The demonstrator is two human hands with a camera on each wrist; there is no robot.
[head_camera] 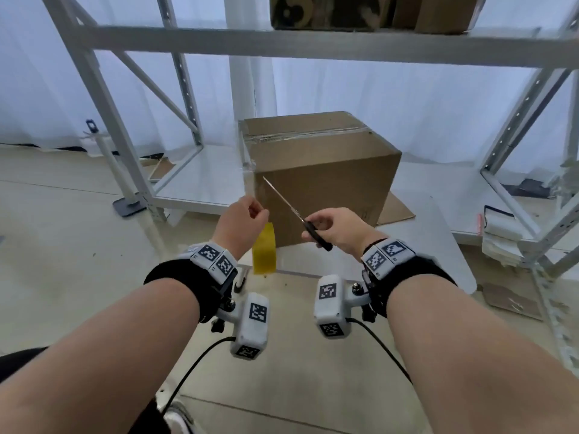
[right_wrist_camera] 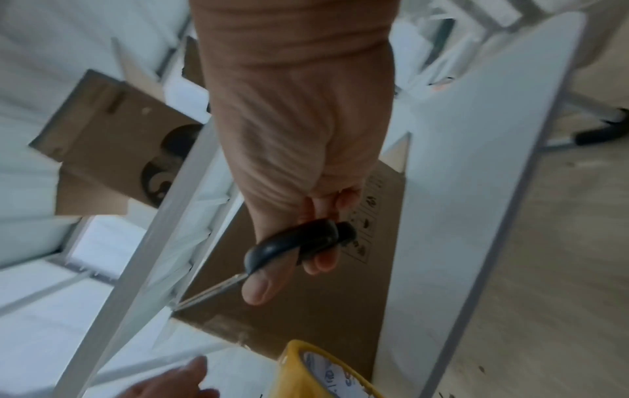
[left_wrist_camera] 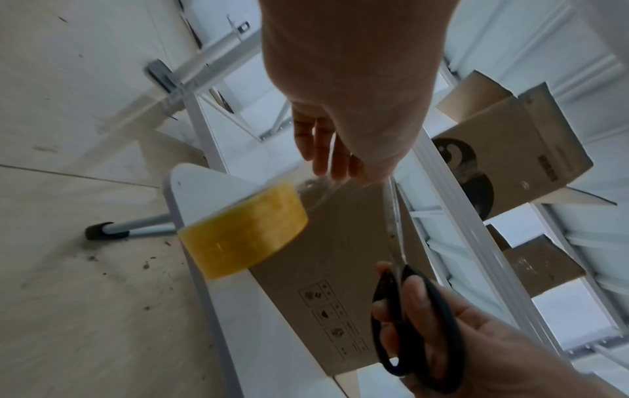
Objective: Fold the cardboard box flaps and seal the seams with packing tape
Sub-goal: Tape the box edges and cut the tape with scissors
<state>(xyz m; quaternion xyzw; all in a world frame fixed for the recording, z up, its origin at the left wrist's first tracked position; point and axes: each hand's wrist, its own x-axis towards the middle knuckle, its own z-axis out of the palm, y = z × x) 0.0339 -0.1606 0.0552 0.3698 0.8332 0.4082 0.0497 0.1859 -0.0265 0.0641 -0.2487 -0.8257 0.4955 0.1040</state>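
Observation:
A brown cardboard box (head_camera: 319, 170) stands on a low white table (head_camera: 423, 233) with its top flaps folded down and clear tape along the top seam. My left hand (head_camera: 258, 214) is raised in front of the box and pinches the free end of the tape. The yellow tape roll (head_camera: 264, 250) hangs below it on a short clear strip (left_wrist_camera: 316, 194). My right hand (head_camera: 313, 228) grips the black handles of scissors (head_camera: 294, 213). Their blades are together and point up and left, towards the strip, across the box's front face.
A grey metal shelving frame (head_camera: 313, 45) surrounds the box, with more cardboard boxes (head_camera: 376, 10) on its upper shelf. Flat cardboard (head_camera: 398, 209) lies behind the box on the right. Rolled white material (head_camera: 501, 227) and cardboard scraps sit at the right.

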